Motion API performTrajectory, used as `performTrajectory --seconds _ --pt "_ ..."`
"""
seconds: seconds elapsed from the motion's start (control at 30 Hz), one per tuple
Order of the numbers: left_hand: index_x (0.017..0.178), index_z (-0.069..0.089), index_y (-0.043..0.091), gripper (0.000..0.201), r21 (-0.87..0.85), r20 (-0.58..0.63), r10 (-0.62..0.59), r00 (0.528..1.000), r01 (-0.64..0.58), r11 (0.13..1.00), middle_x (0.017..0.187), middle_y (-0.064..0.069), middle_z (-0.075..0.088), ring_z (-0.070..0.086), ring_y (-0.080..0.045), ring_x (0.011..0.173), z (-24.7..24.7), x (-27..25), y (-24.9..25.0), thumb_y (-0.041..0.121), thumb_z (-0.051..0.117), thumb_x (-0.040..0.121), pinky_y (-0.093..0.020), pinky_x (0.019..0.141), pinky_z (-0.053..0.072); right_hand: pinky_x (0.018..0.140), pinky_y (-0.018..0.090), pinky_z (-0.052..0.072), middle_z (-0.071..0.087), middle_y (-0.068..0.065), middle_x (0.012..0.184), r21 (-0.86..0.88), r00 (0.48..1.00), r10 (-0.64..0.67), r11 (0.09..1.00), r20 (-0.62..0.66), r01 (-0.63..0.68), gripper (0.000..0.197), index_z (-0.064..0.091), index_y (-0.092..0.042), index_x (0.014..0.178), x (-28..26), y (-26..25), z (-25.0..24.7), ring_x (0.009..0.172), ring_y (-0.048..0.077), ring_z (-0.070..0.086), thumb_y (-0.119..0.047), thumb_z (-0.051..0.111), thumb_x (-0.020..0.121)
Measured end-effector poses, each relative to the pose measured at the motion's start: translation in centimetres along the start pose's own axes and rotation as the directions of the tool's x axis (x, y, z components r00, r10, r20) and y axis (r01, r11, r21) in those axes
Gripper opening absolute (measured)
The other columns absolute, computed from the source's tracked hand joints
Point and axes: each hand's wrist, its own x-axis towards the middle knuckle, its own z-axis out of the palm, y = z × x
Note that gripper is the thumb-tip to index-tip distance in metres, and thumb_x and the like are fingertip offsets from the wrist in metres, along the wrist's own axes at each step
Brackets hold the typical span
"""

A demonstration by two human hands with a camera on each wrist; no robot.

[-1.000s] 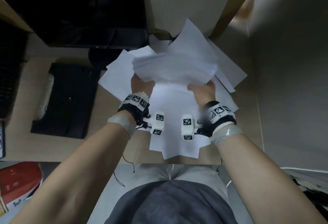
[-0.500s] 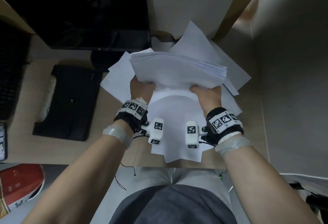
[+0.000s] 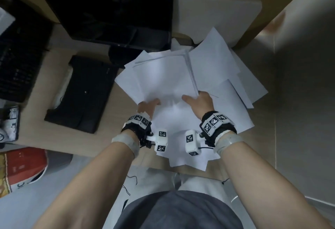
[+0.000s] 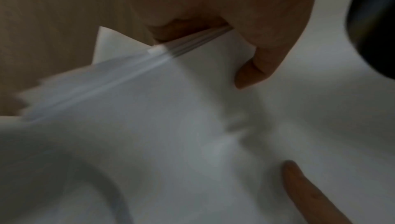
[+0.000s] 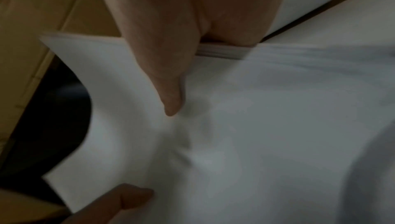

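A: Item: gathered stack of paper. Location?
B: Over the desk. The left hand and right hand pinch its near edge, thumbs on top and fingers curled underneath.
A: Progress?
B: Roughly midway, by my estimate. One bundle is collected; loose sheets lie fanned beneath it, not yet gathered or squared.

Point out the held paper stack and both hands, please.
paper stack (image 3: 165,76): head view, top sheet's middle.
left hand (image 3: 147,107): head view, back of hand.
right hand (image 3: 202,102): head view, back of hand.
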Motion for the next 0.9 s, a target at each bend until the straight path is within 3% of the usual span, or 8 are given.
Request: performTrajectory --seconds 0.07,0.13,0.27,0.33,0.43,0.6,0.73,0.9 --pt "0.125 0.055 0.004 0.052 -0.078 -0.088 -0.071 0.994 0.064 0.995 0.121 -0.016 0.061 0.061 -0.033 0.109 -0.8 0.1 -1.6 0.019 0.074 0.079 -0.035 0.08 0.05 0.073 0.036 0.054 0.07 0.004 0.077 -0.064 0.995 -0.008 0.998 0.1 0.015 0.029 0.066 -0.01 0.078 1.0 -0.4 1.1 0.077 0.025 0.065 -0.038 0.07 0.074" --pt "0.124 0.056 0.0 0.066 -0.104 -0.188 -0.133 0.973 0.115 0.988 0.122 -0.016 0.062 0.061 -0.032 0.113 -1.7 -0.1 -3.0 0.037 0.079 0.074 -0.039 0.091 0.051 0.072 0.033 0.054 0.072 0.001 0.081 -0.11 0.981 0.011 0.994 0.193 0.011 0.021 0.069 -0.013 0.083 1.8 -0.6 2.4 0.08 0.024 0.068 -0.032 0.068 0.072" --pt "0.134 0.053 0.002 0.073 -0.24 -0.114 -0.194 0.974 0.162 0.957 0.134 -0.008 0.056 0.056 -0.023 0.12 -4.0 0.3 -3.5 0.031 0.081 0.074 -0.026 0.105 0.038 0.058 0.025 0.043 0.065 0.0 0.076 -0.179 0.966 -0.01 0.982 0.259 0.058 0.012 0.06 -0.016 0.078 3.1 -1.0 5.3 0.07 0.023 0.061 -0.026 0.065 0.078" --pt "0.134 0.05 0.0 0.076 -0.266 -0.122 -0.218 0.968 0.18 0.947 0.135 -0.006 0.054 0.057 -0.022 0.117 -4.8 0.8 -3.7 0.034 0.08 0.074 -0.022 0.099 0.04 0.053 0.024 0.037 0.059 -0.003 0.069 -0.177 0.966 -0.01 0.983 0.258 0.058 0.012 0.056 -0.018 0.073 3.8 -1.4 6.2 0.064 0.02 0.057 -0.025 0.062 0.08" --pt "0.123 0.059 0.001 0.08 -0.294 -0.164 -0.232 0.959 0.177 0.939 0.109 -0.008 0.069 0.068 -0.025 0.091 -5.6 2.6 -3.2 0.044 0.084 0.061 -0.037 0.089 0.053 0.064 0.026 0.042 0.065 0.0 0.08 -0.207 0.965 0.001 0.977 0.263 0.055 0.013 0.063 -0.014 0.089 6.1 -2.2 7.4 0.077 0.026 0.062 -0.025 0.061 0.082" --pt "0.127 0.057 0.005 0.057 -0.15 -0.122 -0.231 0.965 0.212 0.966 0.111 -0.008 0.058 0.059 -0.03 0.117 -6.1 6.9 -1.4 0.04 0.07 0.083 -0.039 0.1 0.048 0.081 0.038 0.049 0.06 0.015 0.109 -0.466 0.971 0.051 0.883 0.232 0.065 0.04 0.057 -0.011 0.11 11.3 -4.3 10.1 0.102 0.036 0.056 -0.039 0.05 0.082" --pt "0.131 0.055 0.005 0.056 -0.044 -0.124 -0.208 0.97 0.204 0.978 0.131 -0.015 0.058 0.054 -0.032 0.123 -6.6 9.8 -0.7 0.038 0.066 0.087 -0.037 0.1 0.043 0.106 0.051 0.034 0.043 0.019 0.139 -0.683 0.978 0.087 0.727 0.188 0.067 0.059 0.05 -0.009 0.129 14.1 -5.0 11.9 0.132 0.036 0.036 -0.05 0.044 0.087" --pt "0.132 0.054 0.002 0.059 -0.159 -0.074 -0.219 0.973 0.205 0.966 0.129 -0.015 0.059 0.057 -0.032 0.115 -7.4 11.7 -0.4 0.035 0.07 0.085 -0.03 0.092 0.044 0.105 0.054 0.033 0.028 0.011 0.145 -0.689 0.975 0.184 0.723 0.122 -0.05 0.053 0.05 -0.013 0.131 14.0 -4.7 13.0 0.125 0.035 0.036 -0.047 0.05 0.09"
